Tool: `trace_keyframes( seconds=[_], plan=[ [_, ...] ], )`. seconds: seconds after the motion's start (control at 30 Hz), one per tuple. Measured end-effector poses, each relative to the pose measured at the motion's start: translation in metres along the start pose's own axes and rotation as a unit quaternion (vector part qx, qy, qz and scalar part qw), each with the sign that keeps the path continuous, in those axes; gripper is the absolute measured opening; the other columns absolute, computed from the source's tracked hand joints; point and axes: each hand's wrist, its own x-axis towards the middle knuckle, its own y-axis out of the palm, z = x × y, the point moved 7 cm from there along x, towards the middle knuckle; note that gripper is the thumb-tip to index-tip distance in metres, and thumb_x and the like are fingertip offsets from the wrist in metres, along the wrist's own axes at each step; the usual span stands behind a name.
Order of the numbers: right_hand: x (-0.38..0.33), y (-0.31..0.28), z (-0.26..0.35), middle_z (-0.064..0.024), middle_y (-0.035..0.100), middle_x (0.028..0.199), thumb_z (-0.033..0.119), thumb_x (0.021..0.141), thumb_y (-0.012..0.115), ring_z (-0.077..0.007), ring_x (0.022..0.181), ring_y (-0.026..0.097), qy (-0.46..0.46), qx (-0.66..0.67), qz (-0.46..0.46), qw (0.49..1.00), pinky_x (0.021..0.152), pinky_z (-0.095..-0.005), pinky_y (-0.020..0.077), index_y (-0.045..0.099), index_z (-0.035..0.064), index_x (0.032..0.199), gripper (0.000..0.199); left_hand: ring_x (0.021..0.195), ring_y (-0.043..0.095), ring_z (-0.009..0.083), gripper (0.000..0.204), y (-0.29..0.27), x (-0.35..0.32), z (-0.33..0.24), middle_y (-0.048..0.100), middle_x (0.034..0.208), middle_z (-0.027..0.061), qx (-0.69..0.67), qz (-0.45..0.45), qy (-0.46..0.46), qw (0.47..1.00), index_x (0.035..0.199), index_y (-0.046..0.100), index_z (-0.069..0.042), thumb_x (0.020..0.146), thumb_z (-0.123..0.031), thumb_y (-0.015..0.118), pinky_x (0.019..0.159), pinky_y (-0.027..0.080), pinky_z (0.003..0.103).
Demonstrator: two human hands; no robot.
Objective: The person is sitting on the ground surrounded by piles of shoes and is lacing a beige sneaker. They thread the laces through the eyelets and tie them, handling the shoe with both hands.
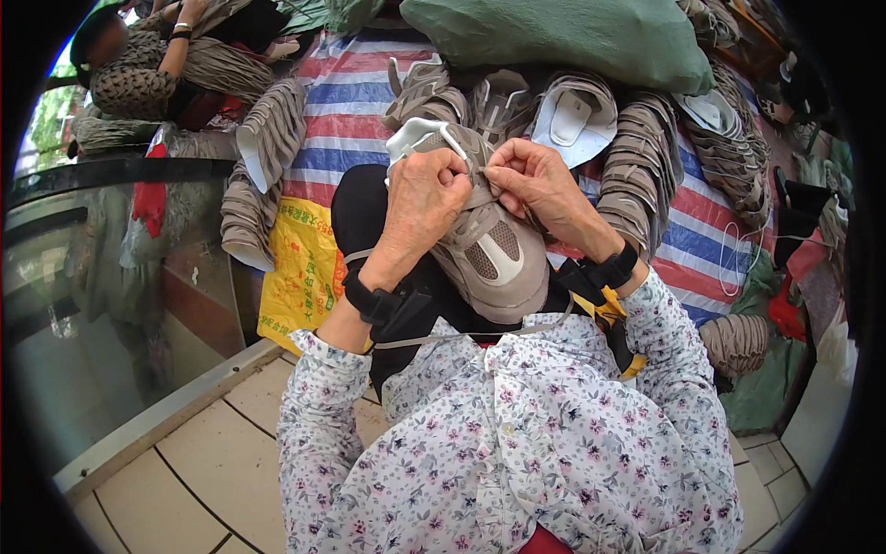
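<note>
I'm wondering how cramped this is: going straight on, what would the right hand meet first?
The right hand would likely meet the beige shoe first; whether it already touches is unclear.

room over striped sheet (346, 125), shoe stacks (639, 171) flanking, green sack (563, 42) beyond

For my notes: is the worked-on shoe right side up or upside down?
Right side up: the shoe shows its upper to the camera.

One held shoe (498, 263) (two wristbands (367, 300) alongside)
</note>
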Motion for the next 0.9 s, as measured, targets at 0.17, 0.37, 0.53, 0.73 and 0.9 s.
trace_keyframes(
  seconds=[0.17,0.37,0.53,0.73,0.9],
  plan=[
    [0.000,0.001,0.002,0.0013,0.060,0.073,0.011,0.095,0.065,-0.0023,0.055,0.052,-0.009,-0.015,0.012,1.000,0.047,-0.0170,0.0413,0.060,0.0031,0.095,0.009,0.053,0.050,0.0056,0.016,0.001,0.000,0.002,0.058,0.058,0.0004,-0.034,0.034,-0.042,0.998,0.088,0.071,0.003,0.078,-0.008,0.066,0.051,0.041,0.024],
    [-0.001,0.004,0.000,0.0011,0.060,0.073,0.012,0.096,0.064,-0.0022,0.055,0.052,0.000,0.010,0.027,1.000,0.047,-0.0165,0.0416,0.059,0.0032,0.096,0.010,0.055,0.048,0.0035,0.016,0.001,-0.002,0.007,0.056,0.058,-0.0018,-0.055,0.049,-0.072,0.995,0.087,0.071,0.004,0.078,-0.007,0.065,0.051,0.039,0.023],
    [0.001,-0.019,0.000,-0.0005,0.059,0.073,0.010,0.096,0.063,-0.0044,0.055,0.052,0.001,0.093,-0.014,0.996,0.046,-0.0188,0.0414,0.058,0.0031,0.095,0.009,0.051,0.052,0.0079,0.013,-0.010,-0.007,-0.008,0.059,0.058,0.0054,0.021,-0.001,-0.023,1.000,0.087,0.071,0.002,0.077,-0.005,0.064,0.051,0.042,0.026],
    [0.014,-0.047,0.020,-0.0048,0.062,0.079,0.008,0.096,0.063,-0.0074,0.058,0.052,-0.048,0.118,-0.056,0.990,0.047,-0.0223,0.0421,0.057,0.0030,0.094,0.008,0.050,0.057,0.0184,0.011,-0.048,-0.032,-0.028,0.062,0.062,0.0127,0.162,-0.140,0.130,0.968,0.088,0.072,-0.001,0.080,-0.004,0.064,0.052,0.046,0.031],
    [0.047,-0.112,0.046,-0.0066,0.063,0.082,0.006,0.093,0.064,-0.0105,0.060,0.054,-0.105,0.103,-0.164,0.976,0.054,-0.0244,0.0440,0.061,-0.0018,0.094,0.009,0.056,0.053,0.0070,0.013,-0.162,-0.069,0.072,0.059,0.060,0.0039,0.192,-0.218,-0.038,0.956,0.092,0.073,-0.002,0.083,-0.006,0.066,0.053,0.043,0.027]
  ],
)
